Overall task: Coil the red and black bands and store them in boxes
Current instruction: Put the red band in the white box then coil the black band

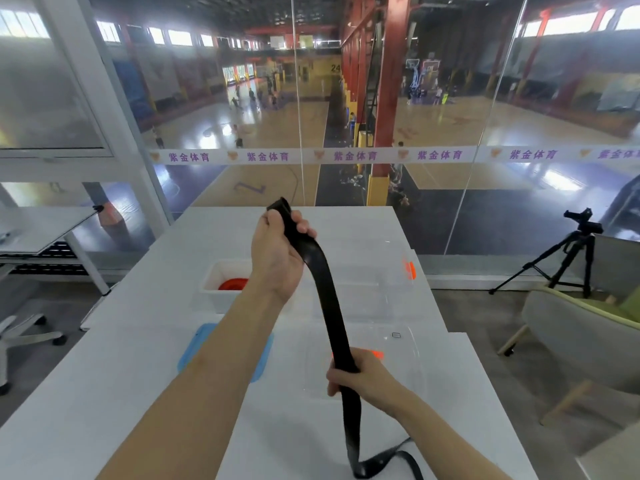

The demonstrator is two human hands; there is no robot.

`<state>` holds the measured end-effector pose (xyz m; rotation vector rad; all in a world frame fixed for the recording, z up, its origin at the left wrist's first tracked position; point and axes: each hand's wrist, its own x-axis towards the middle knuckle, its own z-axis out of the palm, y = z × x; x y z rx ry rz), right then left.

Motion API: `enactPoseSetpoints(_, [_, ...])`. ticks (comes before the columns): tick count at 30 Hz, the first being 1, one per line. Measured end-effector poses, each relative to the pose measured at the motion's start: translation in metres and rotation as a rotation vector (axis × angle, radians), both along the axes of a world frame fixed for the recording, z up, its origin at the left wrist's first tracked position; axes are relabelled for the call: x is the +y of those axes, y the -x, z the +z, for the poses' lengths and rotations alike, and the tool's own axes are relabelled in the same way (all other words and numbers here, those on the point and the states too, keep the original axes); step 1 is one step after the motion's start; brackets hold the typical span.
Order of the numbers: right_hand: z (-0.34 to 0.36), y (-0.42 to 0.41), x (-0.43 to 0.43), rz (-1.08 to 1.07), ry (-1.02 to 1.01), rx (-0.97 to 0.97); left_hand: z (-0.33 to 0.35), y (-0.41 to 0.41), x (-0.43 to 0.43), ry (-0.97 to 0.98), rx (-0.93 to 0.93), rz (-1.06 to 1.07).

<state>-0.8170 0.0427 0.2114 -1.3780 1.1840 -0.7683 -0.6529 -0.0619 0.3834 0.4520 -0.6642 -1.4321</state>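
Two hands work over a white counter (145, 358) set against a glass wall, with a sports hall beyond; nearest, the loose tail of the black band (325, 289) lies crumpled on the counter; the right hand (360, 374) has its fingers (334, 377) wrapped shut around the band's lower stretch; farther off, the raised left hand (277, 251) clenches the top end; behind it, the red band (233, 284) sits coiled in a white box (216, 289).
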Motion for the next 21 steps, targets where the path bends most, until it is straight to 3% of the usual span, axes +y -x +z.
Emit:
enactPoseSetpoints(6, [0.021,0.019,0.003,-0.084,0.030,0.033,-0.023,-0.040,-0.013,-0.049,-0.101,0.103])
enactPoseSetpoints(15, [0.103,0.021,-0.009,-0.157,0.250,-0.151,-0.040,-0.026,-0.005,-0.110,-0.170,0.137])
enactPoseSetpoints(21, [0.028,0.039,-0.006,-0.154,0.093,0.200,-0.069,-0.018,0.007,-0.148,-0.195,0.100])
